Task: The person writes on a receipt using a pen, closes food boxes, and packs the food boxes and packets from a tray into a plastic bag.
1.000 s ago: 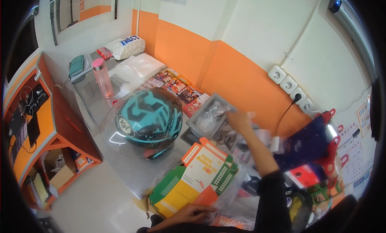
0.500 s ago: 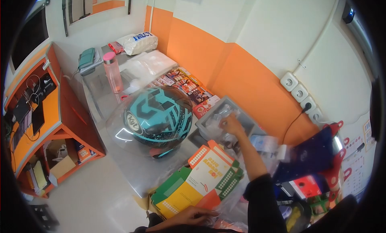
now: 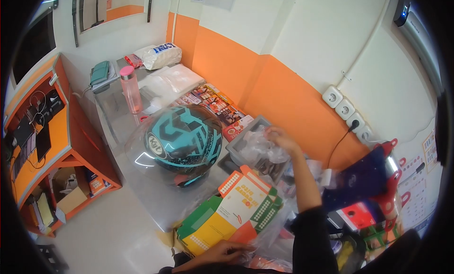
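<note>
My right hand (image 3: 282,140) is inside a grey plastic bin (image 3: 239,153), its fingers closed on crumpled clear plastic bags (image 3: 259,148). Other small items under the plastic are hard to make out. At the bottom, my left hand (image 3: 227,251) pinches the edge of a large clear plastic bag (image 3: 272,243); its fingertips are partly hidden in the film. Just above that hand lies a green, yellow and white cardboard box (image 3: 236,210), opened out. A black and turquoise helmet (image 3: 187,141) with a clear visor sits left of the bin.
Printed leaflets (image 3: 215,104) and a stack of white plastic bags (image 3: 175,80) lie along the wall. A pink bottle (image 3: 131,92) stands at the table's far left. To the right are a dark blue bag (image 3: 354,177) and wall sockets (image 3: 344,108) with a plugged cable.
My right hand has shifted slightly right and up within the bin, and the clear plastic under it is lifted and bunched more. My left hand stays at the large bag. The view has tilted slightly.
</note>
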Demonstrator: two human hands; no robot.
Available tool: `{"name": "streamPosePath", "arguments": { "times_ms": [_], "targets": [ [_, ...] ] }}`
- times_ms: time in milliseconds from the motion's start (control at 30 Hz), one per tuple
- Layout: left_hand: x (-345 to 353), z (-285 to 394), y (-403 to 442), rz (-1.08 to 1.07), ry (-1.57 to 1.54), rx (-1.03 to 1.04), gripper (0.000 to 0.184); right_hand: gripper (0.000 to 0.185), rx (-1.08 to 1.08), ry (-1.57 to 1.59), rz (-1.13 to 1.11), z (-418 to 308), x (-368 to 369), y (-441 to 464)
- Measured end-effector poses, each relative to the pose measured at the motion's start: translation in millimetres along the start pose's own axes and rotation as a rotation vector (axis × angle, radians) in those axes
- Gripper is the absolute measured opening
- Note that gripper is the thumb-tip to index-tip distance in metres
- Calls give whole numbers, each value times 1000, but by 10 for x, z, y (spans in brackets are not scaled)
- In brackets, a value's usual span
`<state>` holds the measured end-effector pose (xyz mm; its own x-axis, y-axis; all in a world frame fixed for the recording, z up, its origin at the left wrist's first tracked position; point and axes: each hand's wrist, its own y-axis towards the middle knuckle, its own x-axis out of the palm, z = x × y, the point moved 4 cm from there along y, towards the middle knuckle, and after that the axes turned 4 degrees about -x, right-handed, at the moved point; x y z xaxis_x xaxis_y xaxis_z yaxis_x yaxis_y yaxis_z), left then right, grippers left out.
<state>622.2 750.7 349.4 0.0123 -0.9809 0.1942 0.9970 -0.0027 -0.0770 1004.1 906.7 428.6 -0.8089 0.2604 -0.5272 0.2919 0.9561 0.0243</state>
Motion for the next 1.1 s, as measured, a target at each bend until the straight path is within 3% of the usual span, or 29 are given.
{"name": "streamPosePath", "arguments": {
  "times_ms": [67,133,333,433,500,567,633,700,800,867,900,967,1100],
  "targets": [
    [0,-10,0,-2,-11,4,33,13,103,174,-20,-292,-16,-124],
    [4,-29,-5,9,-29,-25,33,12,-22,414,-173,-558,-48,-243],
    [34,77,13,40,-49,73,32,20,-136,524,-172,-1291,-263,-856],
    [79,193,-102,67,-190,135,33,23,-69,522,-178,-1461,-375,-1269],
    [72,281,-193,111,-331,144,35,20,-306,142,53,-1546,-427,-1592],
    [188,347,-255,86,-390,82,36,22,-347,331,79,-1988,-430,-2148],
    [269,597,-287,211,-294,330,40,24,-503,520,62,-2523,-364,-2735],
    [372,660,-247,215,-207,363,42,24,-535,348,82,-2429,-9,-3323],
    [481,700,-137,238,-189,376,44,25,-381,0,16,-1868,719,-3744],
    [431,562,-10,352,-425,164,41,27,-298,-150,-31,-1414,1101,-3850],
    [459,607,-17,353,-411,171,41,28,-269,-199,-45,-1172,1220,-3892],
    [581,742,-7,185,-454,290,40,29,-254,-239,-40,-590,1393,-3979],
    [892,894,35,45,-165,303,39,28,152,-601,-256,3,1295,-4053]
  ]
}}
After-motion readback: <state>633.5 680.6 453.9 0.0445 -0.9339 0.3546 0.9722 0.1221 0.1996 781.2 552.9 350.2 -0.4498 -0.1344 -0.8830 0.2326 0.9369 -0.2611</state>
